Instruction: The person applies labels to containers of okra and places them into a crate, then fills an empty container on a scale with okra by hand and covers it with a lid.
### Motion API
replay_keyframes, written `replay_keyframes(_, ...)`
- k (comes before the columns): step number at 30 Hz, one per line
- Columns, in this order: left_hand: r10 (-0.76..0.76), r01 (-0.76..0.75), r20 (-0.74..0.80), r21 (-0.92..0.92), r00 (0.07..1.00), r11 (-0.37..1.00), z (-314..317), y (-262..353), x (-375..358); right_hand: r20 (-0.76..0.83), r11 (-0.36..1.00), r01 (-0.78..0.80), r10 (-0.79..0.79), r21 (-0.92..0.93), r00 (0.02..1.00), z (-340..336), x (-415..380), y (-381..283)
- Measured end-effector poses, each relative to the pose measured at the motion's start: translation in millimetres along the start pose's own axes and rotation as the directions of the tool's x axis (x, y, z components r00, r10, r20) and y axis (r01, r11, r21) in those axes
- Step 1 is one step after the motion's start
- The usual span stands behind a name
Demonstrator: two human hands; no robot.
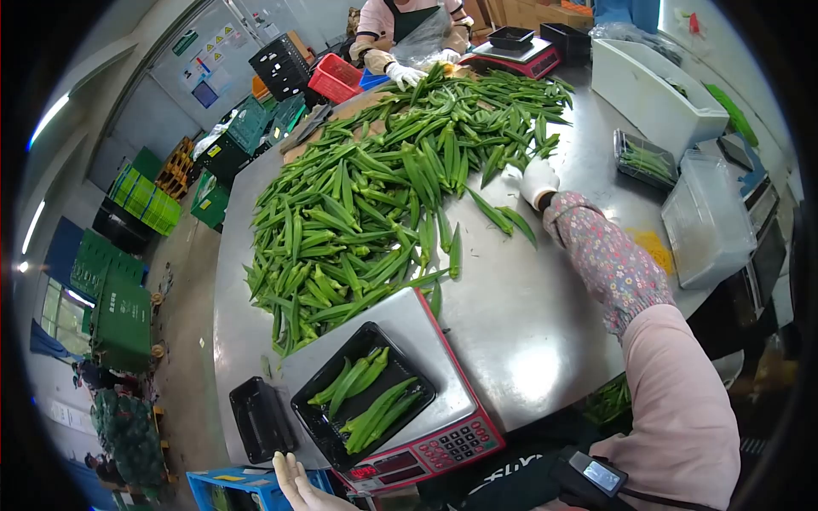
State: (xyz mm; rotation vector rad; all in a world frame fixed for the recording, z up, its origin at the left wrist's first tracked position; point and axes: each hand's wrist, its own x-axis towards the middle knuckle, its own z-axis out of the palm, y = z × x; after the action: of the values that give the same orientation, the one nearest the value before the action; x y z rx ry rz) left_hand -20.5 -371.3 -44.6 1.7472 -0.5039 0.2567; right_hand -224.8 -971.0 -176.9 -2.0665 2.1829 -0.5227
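Observation:
A wide heap of green okra [366, 196] covers much of the metal table. My right hand [537, 180], in a white glove, reaches to the heap's right edge and touches okra there; its thumb side stands apart from the other fingers, partly hidden. Two loose okra pods [504, 215] lie just left of that wrist. My left hand [305, 487] is low in the view, fingers stretched out, beside a black tray [400, 353]. That tray rests on a red-edged digital scale [452, 426] and holds several okra pods in two groups. Beside the scale is a second black tray [256, 417].
Across the table [511, 341], a person in white gloves [405, 75] stands near another scale [532, 61]. A white bin [652, 89], a packed tray of okra [645, 160] and a clear container [707, 221] line the right side. A blue crate [221, 485] sits below left.

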Motion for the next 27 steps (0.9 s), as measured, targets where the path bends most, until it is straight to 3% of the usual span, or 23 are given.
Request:
replay_keyframes(1, -0.005, 0.005, 0.003, -0.009, 1.0, 1.0, 0.7, 0.4, -1.1, 0.039, 0.998, 0.06, -0.061, 0.016, 0.997, -7.7, -8.7, 10.3)
replay_keyframes(5, -0.029, 0.03, 0.024, -0.038, 0.999, 0.999, 2.8, 5.8, -3.5, 0.152, 0.874, 0.216, -0.308, 0.435, 0.939, -26.1, -41.4, 58.1)
replay_keyframes(6, -0.046, 0.044, -0.012, -0.091, 0.999, 0.995, 4.0, 7.5, -3.1, 0.154, 0.877, 0.218, -0.308, 0.427, 0.939, -36.8, -51.4, 66.5)
replay_keyframes(7, -0.064, 0.056, -0.048, -0.144, 0.997, 0.988, 2.6, 7.0, -2.5, 0.344, 0.748, 0.012, -0.319, 0.663, 0.883, -49.6, -61.5, 75.2)
replay_keyframes(8, -0.089, 0.09, 0.031, -0.029, 0.996, 0.996, -7.7, -14.8, -3.0, 0.502, 0.561, -0.24, -0.377, 0.792, 0.778, -62.3, -72.4, 82.3)
replay_keyframes(9, -0.095, 0.096, 0.029, -0.03, 0.995, 0.995, -8.2, -15.2, -3.8, 0.504, 0.566, -0.237, -0.378, 0.79, 0.777, -75.7, -85.0, 85.0)
replay_keyframes(11, -0.076, 0.079, 0.044, -0.061, 0.996, 0.995, -8.1, -11.7, -6.3, 0.497, 0.269, -0.418, -0.48, 0.868, 0.723, -97.4, -106.8, 84.0)
replay_keyframes(13, -0.118, 0.12, 0.037, -0.078, 0.992, 0.99, -8.8, -13.7, -6.5, 0.521, 0.237, -0.469, -0.5, 0.851, 0.692, -103.8, -112.0, 88.6)
replay_keyframes(15, -0.129, 0.131, 0.028, -0.117, 0.991, 0.984, -7.2, -14.7, -8.2, 0.564, 0.447, -0.356, -0.528, 0.82, 0.635, -107.0, -109.8, 92.0)
replay_keyframes(16, -0.141, 0.144, 0.035, -0.135, 0.989, 0.98, -5.1, -13.7, -8.2, 0.585, 0.691, -0.142, -0.464, 0.709, 0.665, -107.1, -106.6, 92.1)
replay_keyframes(17, -0.171, 0.17, 0.008, -0.174, 0.985, 0.97, -3.1, -16.1, -7.8, 0.362, 0.815, 0.28, -0.496, 0.507, 0.789, -116.0, -119.3, 82.0)
replay_keyframes(18, -0.16, 0.159, 0.01, -0.182, 0.987, 0.97, -3.3, -18.4, -6.7, 0.09, 0.789, 0.541, -0.586, 0.29, 0.805, -101.8, -121.6, 82.4)
replay_keyframes(19, -0.177, 0.17, 0.0, -0.278, 0.984, 0.945, -3.8, -24.0, -6.6, 0.022, 0.751, 0.565, -0.607, 0.343, 0.794, -109.3, -130.4, 72.2)
replay_keyframes(20, -0.192, 0.181, -0.003, -0.311, 0.981, 0.933, -6.0, -26.8, -4.6, 0.094, 0.748, 0.508, -0.596, 0.428, 0.798, -118.7, -135.8, 58.6)
replay_keyframes(23, -0.171, 0.159, -0.018, -0.287, 0.985, 0.945, -11.2, -32.6, -5.0, 0.016, 0.539, 0.574, -0.738, 0.616, 0.675, -166.9, -179.6, 1.7)
replay_keyframes(26, -0.177, 0.161, -0.035, -0.276, 0.984, 0.948, -18.2, -29.0, -7.7, -0.079, 0.276, 0.659, -0.887, 0.7, 0.456, -186.5, -214.2, -51.8)
replay_keyframes(27, -0.167, 0.148, -0.044, -0.279, 0.985, 0.949, -22.3, -32.8, -8.3, -0.08, 0.26, 0.658, -0.894, 0.707, 0.44, -192.1, -231.0, -71.8)
